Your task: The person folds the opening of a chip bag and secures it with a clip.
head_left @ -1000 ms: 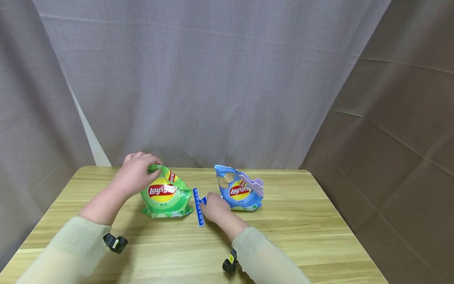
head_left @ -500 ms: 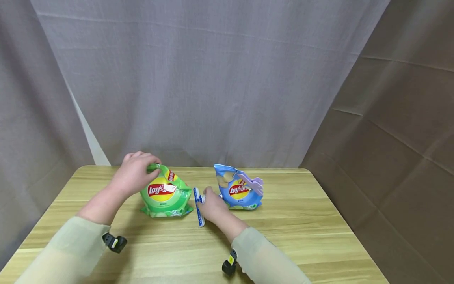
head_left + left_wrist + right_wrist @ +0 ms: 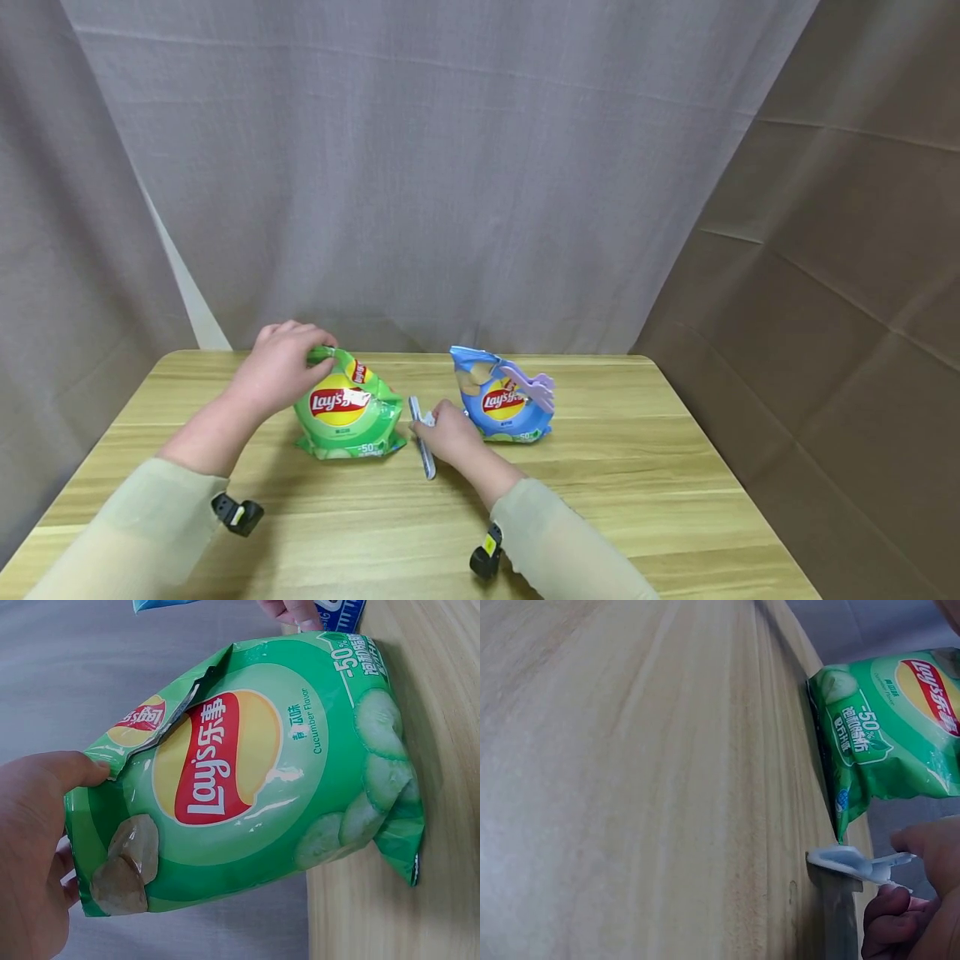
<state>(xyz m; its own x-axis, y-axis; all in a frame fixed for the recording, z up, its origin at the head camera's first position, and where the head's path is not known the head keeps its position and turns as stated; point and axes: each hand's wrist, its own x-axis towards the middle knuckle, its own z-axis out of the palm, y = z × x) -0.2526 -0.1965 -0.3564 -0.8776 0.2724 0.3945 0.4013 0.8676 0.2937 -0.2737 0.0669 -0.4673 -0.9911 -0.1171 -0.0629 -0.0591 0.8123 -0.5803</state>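
Note:
My left hand [image 3: 281, 367] grips the folded upper corner of a green Lay's cucumber chip bag [image 3: 341, 417], which stands on the table. In the left wrist view the thumb lies on the front of the chip bag [image 3: 247, 765] and the other fingers are mostly behind it. Just right of it, my right hand [image 3: 450, 429] pinches a long blue-and-white bag clip [image 3: 423, 446] between thumb and fingers. The right wrist view shows the bag clip [image 3: 847, 861] edge-on, close to the bag's lower corner. My right hand [image 3: 922, 892] holds its handle end.
A blue Lay's chip bag [image 3: 502, 417] stands to the right of my right hand, with a lilac hand-shaped clip [image 3: 536, 387] on its folded corner. The wooden table [image 3: 360, 533] ends at grey curtains [image 3: 450, 183] behind and a brown cloth [image 3: 840, 333] at the right.
The bag clip has turned in my right hand, from its broad blue face showing to its narrow pale edge. My left hand keeps its grip on the green chip bag.

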